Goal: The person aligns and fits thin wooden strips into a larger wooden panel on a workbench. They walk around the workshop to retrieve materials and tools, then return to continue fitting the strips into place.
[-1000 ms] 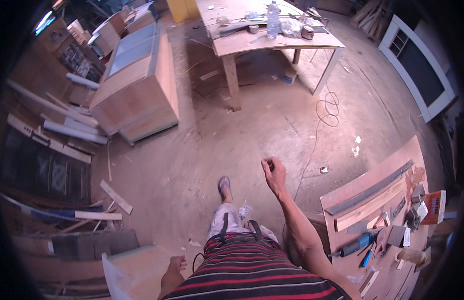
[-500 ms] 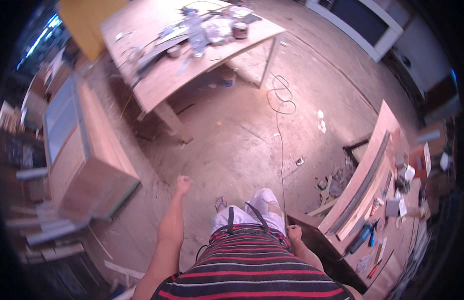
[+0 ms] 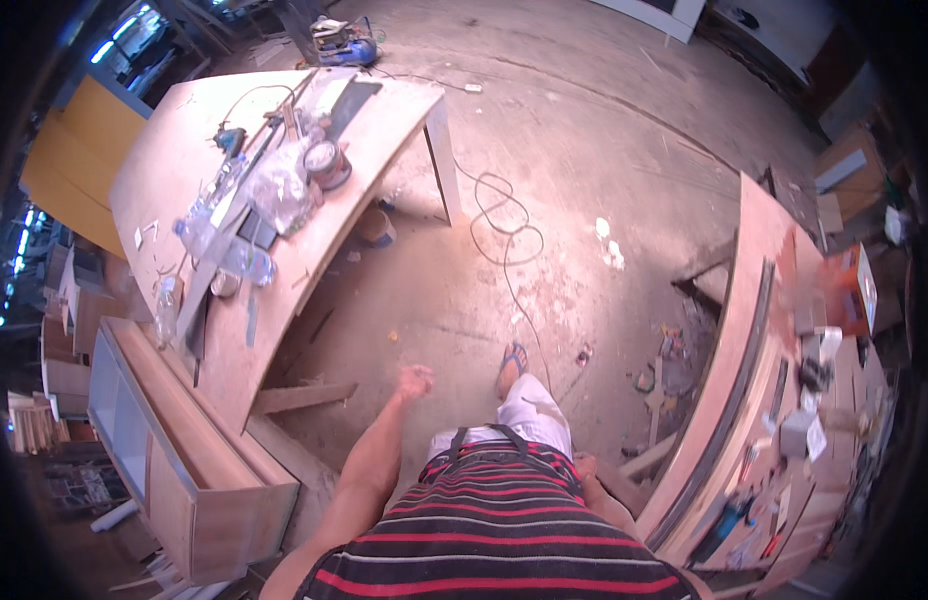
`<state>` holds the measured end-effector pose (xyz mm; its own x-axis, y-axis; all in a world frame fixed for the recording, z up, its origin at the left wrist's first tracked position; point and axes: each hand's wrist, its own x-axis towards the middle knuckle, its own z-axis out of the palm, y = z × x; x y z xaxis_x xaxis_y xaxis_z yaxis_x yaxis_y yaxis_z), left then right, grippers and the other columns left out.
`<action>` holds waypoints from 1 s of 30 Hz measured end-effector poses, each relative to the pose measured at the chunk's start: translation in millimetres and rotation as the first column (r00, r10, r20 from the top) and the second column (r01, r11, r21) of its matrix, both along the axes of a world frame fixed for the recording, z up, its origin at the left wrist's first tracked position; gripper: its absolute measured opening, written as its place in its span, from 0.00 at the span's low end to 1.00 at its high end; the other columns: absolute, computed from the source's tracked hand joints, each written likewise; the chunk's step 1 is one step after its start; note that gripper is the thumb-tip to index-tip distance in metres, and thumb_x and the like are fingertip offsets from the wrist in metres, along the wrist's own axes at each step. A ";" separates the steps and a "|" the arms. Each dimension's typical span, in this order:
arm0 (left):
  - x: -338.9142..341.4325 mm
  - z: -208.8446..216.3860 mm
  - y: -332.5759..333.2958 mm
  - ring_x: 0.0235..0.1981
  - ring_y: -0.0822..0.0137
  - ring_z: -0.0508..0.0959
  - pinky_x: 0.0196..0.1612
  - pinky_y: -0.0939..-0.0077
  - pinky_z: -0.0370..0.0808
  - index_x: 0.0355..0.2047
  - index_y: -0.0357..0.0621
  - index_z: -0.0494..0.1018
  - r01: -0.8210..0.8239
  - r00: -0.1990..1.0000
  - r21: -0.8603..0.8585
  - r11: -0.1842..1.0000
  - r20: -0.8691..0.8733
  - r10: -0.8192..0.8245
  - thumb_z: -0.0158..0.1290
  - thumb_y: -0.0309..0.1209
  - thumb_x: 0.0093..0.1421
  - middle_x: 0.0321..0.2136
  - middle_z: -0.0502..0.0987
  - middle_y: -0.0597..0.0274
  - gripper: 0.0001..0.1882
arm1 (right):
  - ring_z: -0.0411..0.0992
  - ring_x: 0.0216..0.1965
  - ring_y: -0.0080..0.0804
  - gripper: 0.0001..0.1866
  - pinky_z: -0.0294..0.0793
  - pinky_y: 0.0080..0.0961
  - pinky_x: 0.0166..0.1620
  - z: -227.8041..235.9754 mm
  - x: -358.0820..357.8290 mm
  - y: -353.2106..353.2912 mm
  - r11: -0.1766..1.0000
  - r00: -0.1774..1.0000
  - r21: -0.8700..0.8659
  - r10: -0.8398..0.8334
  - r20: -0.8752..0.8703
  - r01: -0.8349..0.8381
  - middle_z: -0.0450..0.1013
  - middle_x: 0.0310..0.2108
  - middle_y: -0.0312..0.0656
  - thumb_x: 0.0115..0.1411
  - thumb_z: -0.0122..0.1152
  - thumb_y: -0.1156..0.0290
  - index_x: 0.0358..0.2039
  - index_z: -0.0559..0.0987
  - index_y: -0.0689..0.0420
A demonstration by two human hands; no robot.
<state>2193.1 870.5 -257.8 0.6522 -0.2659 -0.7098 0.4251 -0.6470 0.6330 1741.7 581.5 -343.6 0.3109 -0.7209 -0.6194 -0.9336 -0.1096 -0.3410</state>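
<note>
My left hand point(image 3: 414, 381) hangs out in front of me over the floor, with nothing visible in it. Its fingers are loosely bent, a little apart and slightly blurred. My right hand point(image 3: 585, 466) is low beside my right hip, next to the right-hand workbench point(image 3: 729, 290). Its fingers are mostly hidden, so I cannot see whether it holds anything. Ahead on the left stands a wooden table point(image 3: 392, 120). On it are a clear plastic bottle point(image 3: 249, 262), a crumpled plastic bag point(image 3: 281, 190), a round tin point(image 3: 327, 163) and a blue power drill point(image 3: 230, 138).
A long wooden cabinet point(image 3: 239, 510) lies at the left, close to the table. A thin cable point(image 3: 506, 262) loops over the floor ahead. The right bench carries wood strips, a blue power tool point(image 3: 722, 528) and an orange box point(image 3: 852, 290). Scraps point(image 3: 664, 365) lie beside it.
My view has shifted forward and turned right. The table and cabinet now sit further left and lower. My leading foot has stepped forward, and my left hand has swung inward.
</note>
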 end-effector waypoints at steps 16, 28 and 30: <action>341.6 -20.7 -373.6 0.33 0.55 0.83 0.39 0.62 0.78 0.34 0.39 0.82 0.395 0.913 0.051 0.917 0.091 -0.398 0.56 0.39 0.60 0.32 0.83 0.48 0.15 | 0.72 0.21 0.24 0.09 0.71 0.22 0.22 88.1 532.5 -393.9 0.995 0.860 0.070 -0.097 0.501 0.072 0.74 0.23 0.35 0.62 0.63 0.67 0.36 0.78 0.59; 656.4 -7.9 -619.8 0.39 0.54 0.82 0.43 0.62 0.78 0.34 0.41 0.82 0.491 0.832 0.060 0.869 0.265 -0.488 0.60 0.43 0.56 0.38 0.82 0.48 0.17 | 0.73 0.21 0.30 0.06 0.71 0.30 0.23 72.7 590.1 -496.2 0.998 0.941 0.010 0.048 0.335 -0.055 0.75 0.23 0.38 0.59 0.63 0.70 0.33 0.82 0.59; 716.8 -2.6 -650.8 0.33 0.59 0.82 0.38 0.66 0.79 0.35 0.41 0.82 0.483 0.875 -0.019 0.875 0.023 -0.483 0.60 0.43 0.57 0.36 0.82 0.50 0.17 | 0.73 0.21 0.30 0.07 0.72 0.31 0.23 70.0 630.3 -514.3 0.993 0.976 0.114 0.008 0.219 -0.034 0.75 0.23 0.39 0.60 0.63 0.69 0.33 0.82 0.59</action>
<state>2909.9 219.7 -260.4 0.4505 -0.5676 -0.6891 0.0523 -0.7538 0.6551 2372.1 67.2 -273.6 0.4618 -0.6396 -0.6145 -0.8334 -0.0759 -0.5474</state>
